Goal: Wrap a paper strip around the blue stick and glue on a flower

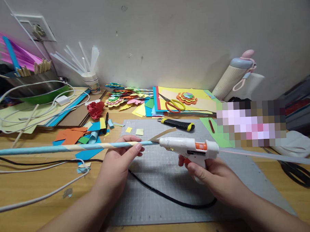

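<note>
My left hand (124, 156) pinches a long thin stick (81, 147) wrapped in light blue with a cream strip spiralling round it. The stick lies level and runs out of view at the left. From its right end a loose cream paper strip (166, 132) sticks up. My right hand (211, 175) grips a white hot glue gun (187, 147) by its handle, fingers at the orange trigger. Its nozzle is at the stick's right end, beside the loose strip; whether they touch I cannot tell. A long clear glue stick (269, 155) comes out of the gun's back.
A grey cutting mat (158, 198) lies under both hands, crossed by the gun's black cable (171, 198). Behind are a utility knife (177, 124), scissors (172, 105), a red crumpled paper flower (95, 109) and coloured scraps (71, 135). Black-handled scissors (297, 173) lie right; white cables (45, 196) loop left.
</note>
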A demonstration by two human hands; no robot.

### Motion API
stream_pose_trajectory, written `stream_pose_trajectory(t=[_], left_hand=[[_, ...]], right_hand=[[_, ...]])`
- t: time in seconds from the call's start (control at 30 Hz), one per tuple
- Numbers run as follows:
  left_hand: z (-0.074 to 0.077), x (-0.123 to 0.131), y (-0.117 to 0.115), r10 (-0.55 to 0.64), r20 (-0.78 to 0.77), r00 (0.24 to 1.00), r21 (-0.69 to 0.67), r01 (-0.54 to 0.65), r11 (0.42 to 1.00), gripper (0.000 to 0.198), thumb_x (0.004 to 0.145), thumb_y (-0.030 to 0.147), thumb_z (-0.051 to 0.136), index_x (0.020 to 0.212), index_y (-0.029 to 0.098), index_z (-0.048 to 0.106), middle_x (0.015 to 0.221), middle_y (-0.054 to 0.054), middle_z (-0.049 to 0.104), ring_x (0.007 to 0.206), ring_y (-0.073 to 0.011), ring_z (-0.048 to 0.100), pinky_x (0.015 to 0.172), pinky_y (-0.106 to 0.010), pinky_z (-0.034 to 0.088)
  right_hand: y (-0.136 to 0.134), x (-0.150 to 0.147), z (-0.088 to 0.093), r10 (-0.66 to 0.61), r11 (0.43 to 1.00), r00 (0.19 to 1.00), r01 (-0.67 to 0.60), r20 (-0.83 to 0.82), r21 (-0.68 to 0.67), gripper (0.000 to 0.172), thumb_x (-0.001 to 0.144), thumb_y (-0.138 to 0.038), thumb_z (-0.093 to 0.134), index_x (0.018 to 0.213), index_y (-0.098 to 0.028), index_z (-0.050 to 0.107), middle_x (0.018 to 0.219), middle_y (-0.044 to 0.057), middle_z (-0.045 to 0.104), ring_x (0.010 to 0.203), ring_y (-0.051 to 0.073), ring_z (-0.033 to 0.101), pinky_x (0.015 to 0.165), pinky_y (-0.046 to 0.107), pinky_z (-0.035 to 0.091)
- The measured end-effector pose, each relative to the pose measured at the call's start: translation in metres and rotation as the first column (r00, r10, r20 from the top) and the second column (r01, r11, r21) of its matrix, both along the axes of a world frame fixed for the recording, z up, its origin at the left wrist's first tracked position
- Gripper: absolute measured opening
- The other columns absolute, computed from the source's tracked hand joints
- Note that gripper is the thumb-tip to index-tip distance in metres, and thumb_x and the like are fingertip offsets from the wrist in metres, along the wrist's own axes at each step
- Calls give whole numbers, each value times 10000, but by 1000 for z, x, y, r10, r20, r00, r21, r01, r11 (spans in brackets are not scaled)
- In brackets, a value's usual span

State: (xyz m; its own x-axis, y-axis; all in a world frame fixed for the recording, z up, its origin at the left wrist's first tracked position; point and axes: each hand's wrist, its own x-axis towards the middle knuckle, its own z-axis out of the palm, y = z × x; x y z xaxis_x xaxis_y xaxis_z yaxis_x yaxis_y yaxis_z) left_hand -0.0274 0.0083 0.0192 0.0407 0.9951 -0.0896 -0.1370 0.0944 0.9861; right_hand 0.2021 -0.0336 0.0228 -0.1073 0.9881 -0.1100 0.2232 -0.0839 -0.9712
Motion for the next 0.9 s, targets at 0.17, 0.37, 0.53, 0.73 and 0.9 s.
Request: stream_pose_trajectory(t=[0.17,0.37,0.53,0.73,0.9], left_hand=[[-1,0,1,-5,-7,1000,4,5,1000,177,785,346,704,882,214,637,883,-6,622,783,-148,571,753,-282,436],[1,-1,-1,1,-28,1000,-11,-2,1000,199,780,367,707,888,213,641,843,-3,628,767,-144,558,750,-278,426],[1,0,0,15,-20,1000,-24,-15,1000,210,770,373,717,890,215,647,780,6,633,750,-146,565,737,-272,431],[1,2,1,26,12,1000,-21,-25,999,189,750,354,733,856,213,665,811,3,644,750,-147,579,725,-267,438],[2,1,0,49,19,999,-23,-49,999,205,732,354,742,847,199,672,807,-13,645,747,-161,585,716,-278,444]], right_hand=[[2,0,0,3,1000,999,-4,35,12,292,783,-510,636,833,-227,691,741,45,663,724,219,619,724,366,515],[1,3,-7,-18,1000,998,17,64,11,339,814,-536,605,881,-217,696,753,51,653,758,227,615,750,371,500],[1,3,-6,-47,999,996,46,73,14,338,800,-542,609,833,-213,680,737,55,650,779,243,621,737,374,499],[3,2,-4,-68,997,993,64,97,37,323,790,-537,604,796,-220,662,726,50,634,730,233,599,681,362,481],[4,5,-10,-77,996,995,74,62,53,322,824,-538,587,888,-230,655,718,38,603,726,226,580,634,338,470]])
